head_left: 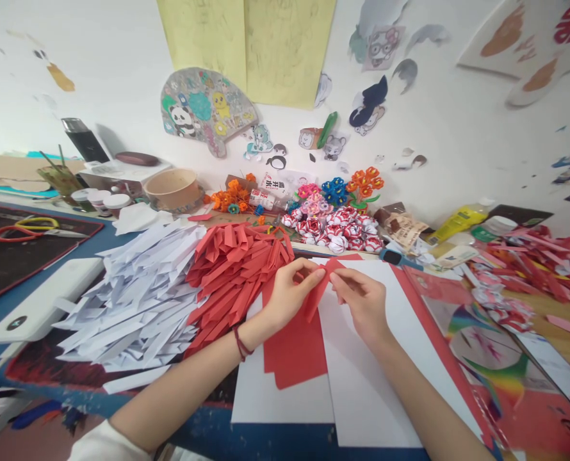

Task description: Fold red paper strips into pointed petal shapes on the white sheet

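Observation:
Both of my hands pinch one small red paper strip (317, 297), partly folded, above the table. My left hand (292, 291) has its thumb and forefinger closed on the strip's upper part. From the other side, my right hand (362, 299) grips the strip's upper right edge with its fingertips. Below them lie red paper sheets (297, 352) on top of white paper sheets (366, 390). Left of my left hand is a pile of folded red paper strips (237, 275), and beside it a larger pile of folded white paper strips (136, 294).
A white power bank (40, 304) and scissors (30, 229) lie at the left. Red-and-white paper flowers (337, 227) and a round tan container (173, 189) stand along the wall. A smartwatch (398, 258), a yellow tube (460, 219) and a clear plastic packet (496, 358) are at the right.

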Available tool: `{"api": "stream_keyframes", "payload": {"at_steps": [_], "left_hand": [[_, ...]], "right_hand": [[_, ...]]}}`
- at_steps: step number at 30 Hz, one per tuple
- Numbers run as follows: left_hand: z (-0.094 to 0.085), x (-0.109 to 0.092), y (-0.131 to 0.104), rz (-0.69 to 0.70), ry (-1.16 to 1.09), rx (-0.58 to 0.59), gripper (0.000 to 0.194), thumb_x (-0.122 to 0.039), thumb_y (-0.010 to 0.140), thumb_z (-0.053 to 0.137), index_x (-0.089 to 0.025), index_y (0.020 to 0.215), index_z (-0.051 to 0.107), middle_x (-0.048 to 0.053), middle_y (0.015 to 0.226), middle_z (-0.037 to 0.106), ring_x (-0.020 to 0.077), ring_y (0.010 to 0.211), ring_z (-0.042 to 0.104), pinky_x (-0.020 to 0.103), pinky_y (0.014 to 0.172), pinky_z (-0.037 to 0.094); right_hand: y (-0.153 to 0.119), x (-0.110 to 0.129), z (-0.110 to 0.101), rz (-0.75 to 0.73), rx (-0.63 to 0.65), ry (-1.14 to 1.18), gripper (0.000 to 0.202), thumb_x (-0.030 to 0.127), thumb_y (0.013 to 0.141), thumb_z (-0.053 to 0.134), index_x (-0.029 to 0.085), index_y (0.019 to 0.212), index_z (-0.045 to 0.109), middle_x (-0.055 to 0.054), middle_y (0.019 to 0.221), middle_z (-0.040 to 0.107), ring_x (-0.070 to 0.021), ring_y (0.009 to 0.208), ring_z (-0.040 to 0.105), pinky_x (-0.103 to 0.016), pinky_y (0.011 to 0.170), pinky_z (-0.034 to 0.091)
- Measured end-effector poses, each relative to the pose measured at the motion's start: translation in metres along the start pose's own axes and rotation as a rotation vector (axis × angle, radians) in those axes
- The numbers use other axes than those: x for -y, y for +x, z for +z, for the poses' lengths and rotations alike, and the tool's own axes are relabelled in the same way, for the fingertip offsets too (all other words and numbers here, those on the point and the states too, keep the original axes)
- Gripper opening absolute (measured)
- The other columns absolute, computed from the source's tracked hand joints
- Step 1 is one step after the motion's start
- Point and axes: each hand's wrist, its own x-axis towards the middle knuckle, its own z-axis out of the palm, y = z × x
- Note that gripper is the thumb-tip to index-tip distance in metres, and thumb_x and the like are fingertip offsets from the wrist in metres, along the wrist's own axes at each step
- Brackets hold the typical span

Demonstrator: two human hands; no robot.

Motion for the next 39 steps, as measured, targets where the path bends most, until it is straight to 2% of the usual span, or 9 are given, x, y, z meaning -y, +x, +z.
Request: {"api": "stream_keyframes", "payload": {"at_steps": [18,27,39], "left_hand": [[0.001,-0.001,-0.001,0.024,0.019,0.032,0.023,-0.04,0.087,0.059,-0.017,0.082,0.063,0.002,0.084,0.066,0.0128,0.076,0.057,0.023,0.069,0.042],[-0.001,-0.005,-0.002,0.078,0.058,0.04,0.022,-0.037,0.09,0.054,-0.018,0.08,0.058,0.0,0.079,0.059,0.0117,0.073,0.053,0.022,0.068,0.041],[-0.003,-0.013,-0.007,0.128,0.058,0.066,0.02,-0.032,0.091,0.053,-0.017,0.079,0.058,0.0,0.078,0.059,0.0109,0.071,0.052,0.022,0.067,0.04]], "right_hand": [[0.001,0.0,-0.003,-0.046,0.039,-0.047,0.018,0.036,0.078,0.07,0.018,0.079,0.068,0.0,0.066,0.06,-0.0099,0.052,0.047,-0.023,0.044,0.04],[0.0,-0.002,-0.002,-0.082,0.077,-0.033,0.019,0.036,0.08,0.067,0.018,0.074,0.065,0.002,0.063,0.055,-0.01,0.051,0.045,-0.024,0.045,0.038],[0.001,0.0,-0.002,0.008,0.211,0.067,0.019,0.039,0.083,0.064,0.02,0.08,0.06,0.004,0.062,0.051,-0.0093,0.05,0.046,-0.023,0.045,0.04]]}}
